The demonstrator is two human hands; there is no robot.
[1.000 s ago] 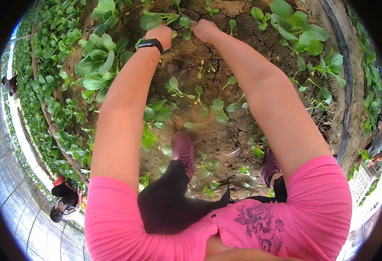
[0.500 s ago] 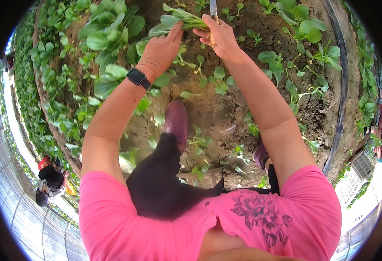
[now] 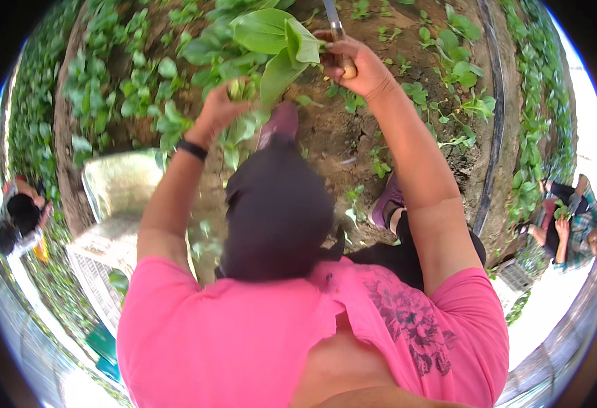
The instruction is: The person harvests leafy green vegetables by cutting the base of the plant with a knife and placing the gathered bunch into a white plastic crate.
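The left hand (image 3: 220, 112) has its fingers clamped on the stem end of a leafy green plant (image 3: 271, 44), whose leaves fan up and rightward to the knife (image 3: 334, 30) gripped in the right hand (image 3: 353, 68).

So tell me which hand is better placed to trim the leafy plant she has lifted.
Right. The right hand already grips the knife at its wooden handle, blade beside the leafy plant. The left hand is closed around the stems, holding the bunch up.

Vegetable farm, likely — leafy crop rows (image 3: 115, 88)
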